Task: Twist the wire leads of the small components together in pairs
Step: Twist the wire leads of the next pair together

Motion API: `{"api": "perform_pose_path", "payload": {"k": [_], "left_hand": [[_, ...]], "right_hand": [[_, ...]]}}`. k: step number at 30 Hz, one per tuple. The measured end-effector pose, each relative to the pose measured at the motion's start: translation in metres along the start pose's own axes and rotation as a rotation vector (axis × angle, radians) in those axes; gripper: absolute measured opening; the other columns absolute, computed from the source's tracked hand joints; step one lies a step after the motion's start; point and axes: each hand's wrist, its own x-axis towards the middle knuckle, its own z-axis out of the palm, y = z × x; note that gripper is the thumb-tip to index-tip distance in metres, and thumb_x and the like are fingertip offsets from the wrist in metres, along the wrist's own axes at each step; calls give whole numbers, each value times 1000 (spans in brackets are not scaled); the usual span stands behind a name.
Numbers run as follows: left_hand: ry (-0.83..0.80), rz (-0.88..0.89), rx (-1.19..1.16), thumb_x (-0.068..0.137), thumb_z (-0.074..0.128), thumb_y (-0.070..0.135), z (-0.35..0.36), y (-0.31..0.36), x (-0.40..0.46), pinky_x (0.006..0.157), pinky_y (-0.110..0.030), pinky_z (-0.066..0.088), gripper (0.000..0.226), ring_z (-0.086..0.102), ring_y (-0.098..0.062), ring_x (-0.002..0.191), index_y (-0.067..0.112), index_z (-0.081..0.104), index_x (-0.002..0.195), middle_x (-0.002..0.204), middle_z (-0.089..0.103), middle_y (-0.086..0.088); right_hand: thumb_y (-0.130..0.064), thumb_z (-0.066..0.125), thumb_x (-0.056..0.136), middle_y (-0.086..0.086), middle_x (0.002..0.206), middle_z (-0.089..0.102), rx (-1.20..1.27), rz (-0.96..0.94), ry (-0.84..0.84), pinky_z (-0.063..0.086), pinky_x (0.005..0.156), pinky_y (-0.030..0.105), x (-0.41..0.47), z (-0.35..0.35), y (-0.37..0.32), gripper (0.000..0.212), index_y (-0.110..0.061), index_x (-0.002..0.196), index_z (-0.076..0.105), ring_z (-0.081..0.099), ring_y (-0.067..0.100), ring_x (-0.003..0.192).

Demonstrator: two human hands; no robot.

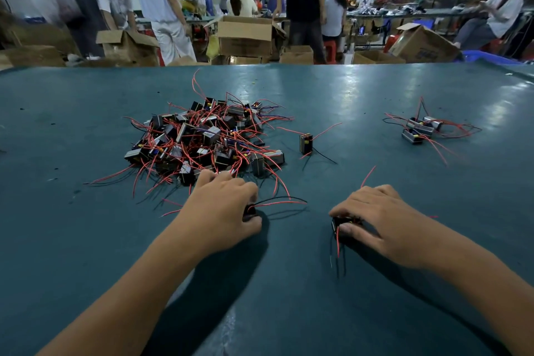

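On the dark teal, slightly glossy surface [361, 101], a large heap of small black block-shaped components with thin red and black wire leads [205, 139] serves as the landmark. Just in front of the heap's near edge, the left hand [222, 211] has its grip curled around one small dark component [250, 211], whose red and black leads [281, 202] trail away to the right along the surface. Well to the right of that and nearer the person, the right hand [375, 220] pinches a second small dark component [345, 224] between thumb and fingers, its leads [338, 246] hanging toward the person. Just right of the heap, a single component [306, 143] stands upright on its own. Far right of the heap lies a small cluster of components with tangled red leads [420, 128]. Beyond the surface's far edge, open brown cardboard boxes [245, 36] stand among several people.
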Motion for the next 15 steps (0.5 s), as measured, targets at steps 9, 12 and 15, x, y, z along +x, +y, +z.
{"api": "perform_pose_path", "payload": {"k": [9,12,15], "left_hand": [[115,163,-293,92,66,32,7,24,1,90,-27,33,25,50,-14,99,23,61,115,102,55,10],[152,134,-278,92,66,32,11,28,2,89,-30,37,28,49,-15,97,21,60,118,100,51,9],[150,120,-263,93,64,36,14,29,4,94,-28,36,31,47,-15,106,22,59,120,112,53,6]], "right_hand": [[-34,65,86,-23,119,55,106,-167,89,22,111,25,-4,-6,-13,25,-33,109,55,41,-2,129],[-36,67,82,-20,116,57,129,-229,137,25,109,25,-5,-10,-21,23,-31,102,57,45,1,126],[-37,70,84,-19,107,55,109,-257,135,31,101,27,-3,-10,-24,18,-33,98,59,48,3,113]]}}
